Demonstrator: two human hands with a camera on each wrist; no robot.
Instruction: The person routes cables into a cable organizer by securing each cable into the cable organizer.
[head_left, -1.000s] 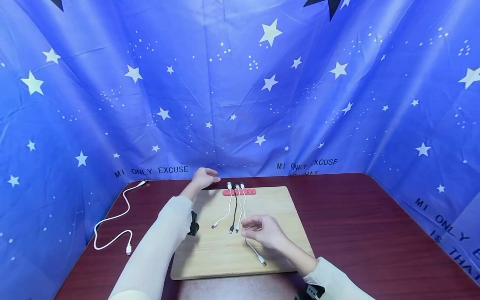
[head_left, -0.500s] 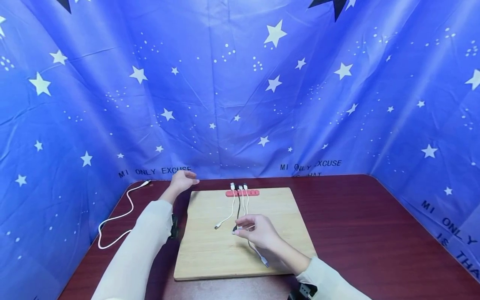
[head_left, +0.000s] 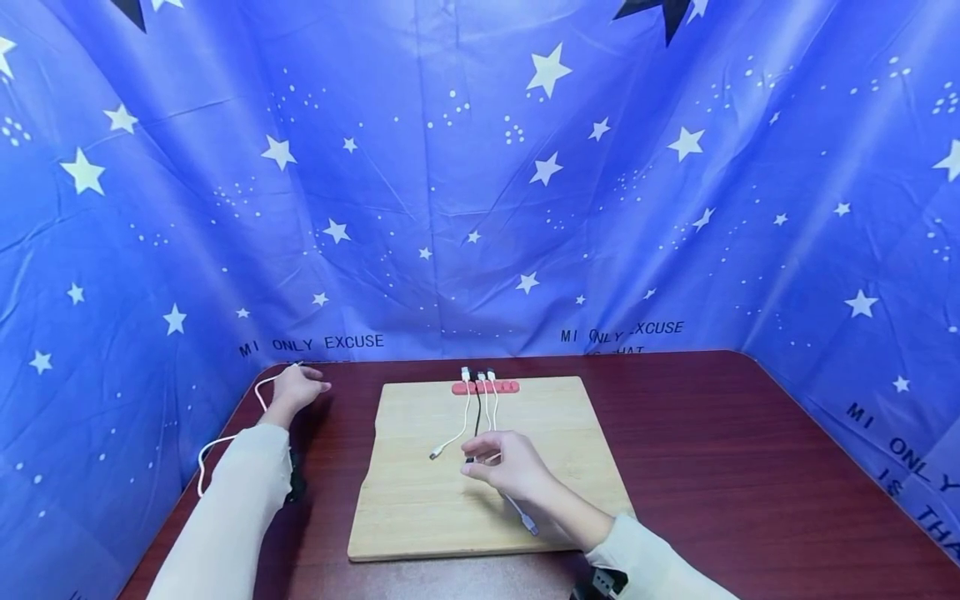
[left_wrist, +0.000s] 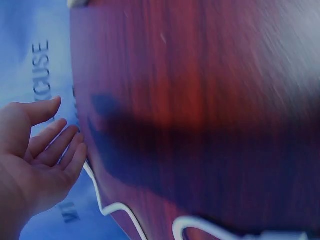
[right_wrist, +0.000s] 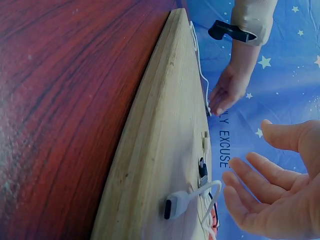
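Observation:
At the far left of the table my left hand [head_left: 296,390] reaches over a loose white charging cable [head_left: 201,467]. Its thumb and loosely bent fingers stand apart with nothing between them in the left wrist view. My right hand [head_left: 512,468] hovers above the wooden board [head_left: 405,521], fingers parted and holding nothing in the right wrist view. Below it lies a white cable's plug [right_wrist: 176,205]. A red cable holder [head_left: 506,387] at the board's far edge carries several cables, among them a black cable [head_left: 477,415] and a white cable [head_left: 452,439] ending to the left.
The dark red wooden table [head_left: 720,467] surrounds the board. Right behind its far edge hangs a blue curtain [head_left: 427,292] with stars. A black wrist camera [right_wrist: 232,31] sits on the left sleeve.
My left hand has moved left from the board's far left corner to the loose white cable. The right hand has shifted slightly left over the board.

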